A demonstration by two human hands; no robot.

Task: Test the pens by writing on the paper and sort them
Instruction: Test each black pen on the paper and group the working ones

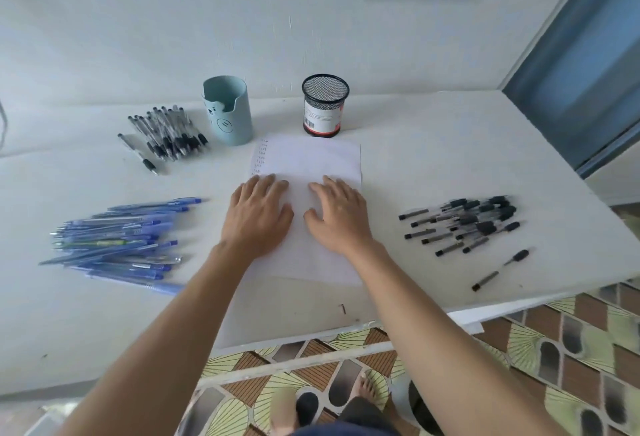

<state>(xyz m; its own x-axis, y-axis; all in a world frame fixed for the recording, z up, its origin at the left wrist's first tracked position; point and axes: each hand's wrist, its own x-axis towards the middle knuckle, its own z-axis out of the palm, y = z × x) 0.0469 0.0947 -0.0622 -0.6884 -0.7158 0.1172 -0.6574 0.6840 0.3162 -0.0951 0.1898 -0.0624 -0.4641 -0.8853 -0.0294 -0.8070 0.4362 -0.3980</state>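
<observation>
A white sheet of paper point(311, 158) lies in the middle of the white table, with small pen marks along its far left edge. My left hand point(258, 213) and my right hand point(337, 215) both rest flat on the paper, fingers straight, holding nothing. A heap of blue pens point(121, 245) lies to the left. Clear pens with black grips point(169, 135) lie at the far left. Dark capped pens point(464, 224) are piled on the right, and one lone dark pen point(500, 270) lies nearer the front edge.
A pale teal pen holder point(228, 113) and a black mesh cup point(325, 106) stand behind the paper by the wall. The table's front edge point(346, 330) runs close below my arms; patterned floor tiles and feet show beneath. A window frame point(581, 64) is at the right.
</observation>
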